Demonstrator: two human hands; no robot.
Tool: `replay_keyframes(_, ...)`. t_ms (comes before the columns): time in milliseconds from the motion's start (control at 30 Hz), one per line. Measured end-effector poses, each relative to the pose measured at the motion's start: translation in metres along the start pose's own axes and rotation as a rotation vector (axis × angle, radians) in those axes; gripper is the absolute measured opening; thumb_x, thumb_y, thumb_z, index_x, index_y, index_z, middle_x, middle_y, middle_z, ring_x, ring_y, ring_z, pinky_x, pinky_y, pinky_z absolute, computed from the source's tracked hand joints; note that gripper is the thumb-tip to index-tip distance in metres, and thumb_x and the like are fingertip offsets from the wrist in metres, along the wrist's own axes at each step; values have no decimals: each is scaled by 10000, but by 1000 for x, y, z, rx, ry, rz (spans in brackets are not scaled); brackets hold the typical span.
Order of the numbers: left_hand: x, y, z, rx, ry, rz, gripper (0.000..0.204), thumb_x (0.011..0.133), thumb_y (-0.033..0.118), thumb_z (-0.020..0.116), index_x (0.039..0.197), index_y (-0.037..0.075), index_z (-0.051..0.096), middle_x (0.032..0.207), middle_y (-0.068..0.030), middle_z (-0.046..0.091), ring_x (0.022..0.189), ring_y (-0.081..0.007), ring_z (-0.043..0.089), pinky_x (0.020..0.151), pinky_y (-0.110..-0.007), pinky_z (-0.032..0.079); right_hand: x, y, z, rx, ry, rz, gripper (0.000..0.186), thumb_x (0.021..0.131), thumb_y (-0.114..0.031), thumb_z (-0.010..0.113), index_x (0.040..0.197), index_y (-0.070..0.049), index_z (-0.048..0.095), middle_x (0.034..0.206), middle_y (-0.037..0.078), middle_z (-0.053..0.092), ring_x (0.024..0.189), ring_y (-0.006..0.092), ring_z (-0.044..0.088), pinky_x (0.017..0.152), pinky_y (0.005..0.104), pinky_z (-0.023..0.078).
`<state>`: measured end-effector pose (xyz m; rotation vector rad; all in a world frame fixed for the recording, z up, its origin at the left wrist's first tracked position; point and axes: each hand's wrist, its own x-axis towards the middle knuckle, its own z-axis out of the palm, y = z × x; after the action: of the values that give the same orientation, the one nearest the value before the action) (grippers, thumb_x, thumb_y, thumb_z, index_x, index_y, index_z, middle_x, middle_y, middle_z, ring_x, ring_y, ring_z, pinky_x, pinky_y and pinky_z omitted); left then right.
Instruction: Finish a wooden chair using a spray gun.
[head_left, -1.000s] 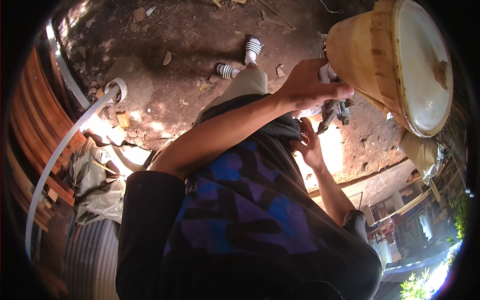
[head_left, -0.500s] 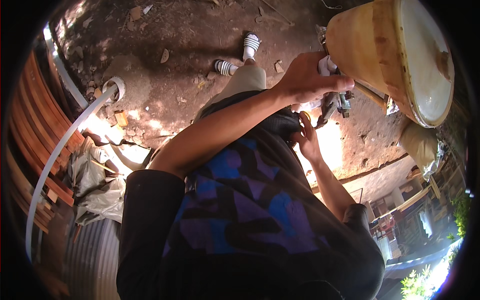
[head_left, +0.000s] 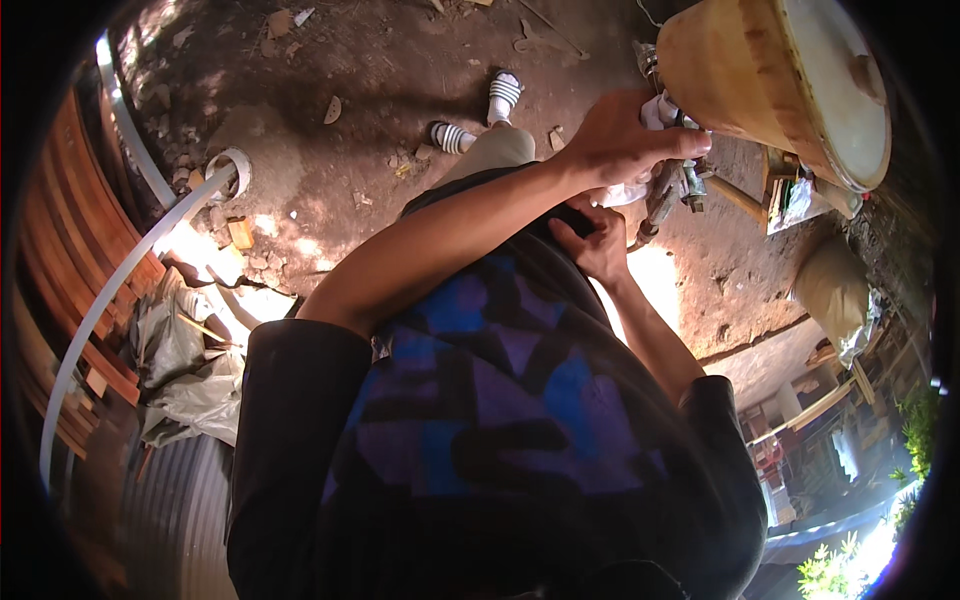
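My left hand (head_left: 635, 145) is closed round what looks like a paint spray gun (head_left: 690, 180) with metal knobs and fittings, its thumb stretched along the top. Above the gun sits a large, stained yellowish cup (head_left: 740, 75) with a pale lid (head_left: 835, 90), tilted toward the right. White cloth (head_left: 628, 193) shows around the grip and below my left hand. My right hand (head_left: 600, 245) is close to my waist, just under the left wrist, with curled fingers. Between its thumb and forefinger is something dark; what it is stays hidden against the dark shirt.
Reddish-brown boards (head_left: 75, 240) stand at the left beside a curved pale pipe (head_left: 120, 290) running into a white ring-shaped fitting (head_left: 230, 175). Crumpled grey sheeting (head_left: 195, 405) lies below. Stones and scraps dot the dirt floor (head_left: 370, 60). A wooden frame (head_left: 775, 190) and a filled sack (head_left: 835, 285) are at right.
The cup has shifted up and slightly left, uncovering more of the wooden frame. My right hand has drawn left toward my waist; the small yellow thing at its fingers is no longer visible.
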<state>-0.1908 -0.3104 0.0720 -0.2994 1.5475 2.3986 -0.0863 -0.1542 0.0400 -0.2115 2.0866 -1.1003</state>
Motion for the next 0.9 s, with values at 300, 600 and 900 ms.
replay_keyframes(300,2,10,-8,33,11,78,481,807,487,789,998,49,734,754,-39,683,665,-132,621,636,-335,490,10,-11,0,-57,67,-212,427,782,-204,806,1190,-98,742,992,167,758,905,329,721,840,408,561)
replay_keyframes(600,6,14,-10,32,19,43,503,832,513,783,1049,64,718,790,-30,686,678,-116,616,641,-316,494,19,-15,-5,-73,87,-248,435,801,-228,789,1217,-109,736,924,198,745,838,339,714,807,412,557)
replay_keyframes(900,18,21,-11,-10,55,34,410,846,410,796,1015,46,711,792,-6,664,741,-109,599,686,-318,488,36,-22,-13,-143,45,-245,424,841,-295,783,1229,-129,742,882,216,736,800,324,715,781,411,548)
